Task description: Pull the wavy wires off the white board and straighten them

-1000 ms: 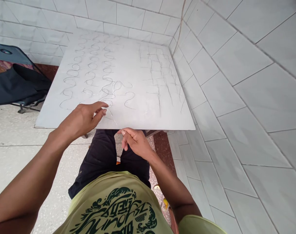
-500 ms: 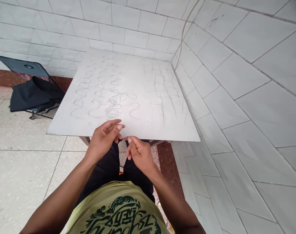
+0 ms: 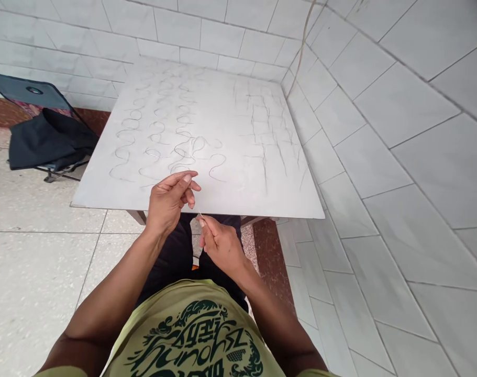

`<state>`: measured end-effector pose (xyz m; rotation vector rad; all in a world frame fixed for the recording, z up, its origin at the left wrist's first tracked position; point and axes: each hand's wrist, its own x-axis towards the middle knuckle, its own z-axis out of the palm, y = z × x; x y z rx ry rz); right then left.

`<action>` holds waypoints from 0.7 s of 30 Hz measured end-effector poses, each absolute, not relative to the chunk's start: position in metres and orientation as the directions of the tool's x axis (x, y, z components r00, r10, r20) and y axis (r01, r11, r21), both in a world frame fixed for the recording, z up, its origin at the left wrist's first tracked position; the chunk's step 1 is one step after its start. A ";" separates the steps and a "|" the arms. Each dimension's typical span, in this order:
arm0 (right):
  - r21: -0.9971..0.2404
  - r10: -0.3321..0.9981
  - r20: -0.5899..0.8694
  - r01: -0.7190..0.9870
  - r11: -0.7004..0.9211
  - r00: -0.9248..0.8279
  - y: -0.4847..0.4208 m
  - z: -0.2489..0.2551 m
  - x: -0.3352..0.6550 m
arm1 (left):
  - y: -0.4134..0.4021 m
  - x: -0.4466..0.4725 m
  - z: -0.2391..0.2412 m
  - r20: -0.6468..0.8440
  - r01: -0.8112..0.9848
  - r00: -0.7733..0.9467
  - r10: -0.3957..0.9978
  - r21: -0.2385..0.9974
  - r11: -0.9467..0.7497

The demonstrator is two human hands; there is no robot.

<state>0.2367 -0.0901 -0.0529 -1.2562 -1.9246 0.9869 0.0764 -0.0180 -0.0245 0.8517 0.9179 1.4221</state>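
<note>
white tabletop [image 3: 226, 115], left fingers [image 3: 187, 179] over front edge [image 3: 281, 215], half-curled, hold unclear, narrow gap, right fingers [image 3: 206, 229] pinching strand [image 3: 200, 211]

Yellow-green shirt [image 3: 185, 299], dark lettering [image 3: 201, 340]

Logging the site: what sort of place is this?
Probably a plain indoor room, perhaps in a home or small workshop: tiled walls, a speckled floor, and a white tabletop set in the corner.
</note>
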 end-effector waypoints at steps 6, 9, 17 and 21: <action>-0.782 0.902 0.148 0.510 0.358 -0.406 -0.084 -0.057 0.237 | -0.017 0.077 -0.026 -0.031 -0.424 -0.073 0.997 0.905 -0.003; -0.833 0.914 0.126 0.459 0.308 -0.385 -0.085 -0.057 0.234 | -0.017 0.077 -0.027 -0.040 -0.432 -0.085 0.996 0.902 -0.001; -0.888 0.966 0.000 0.443 0.119 -0.259 -0.090 -0.065 0.227 | -0.013 0.074 -0.032 -0.022 -0.460 -0.085 0.996 0.888 -0.020; -0.930 0.979 -0.020 0.363 0.056 -0.202 -0.094 -0.069 0.216 | -0.012 0.075 -0.033 -0.026 -0.468 -0.115 0.993 0.883 -0.031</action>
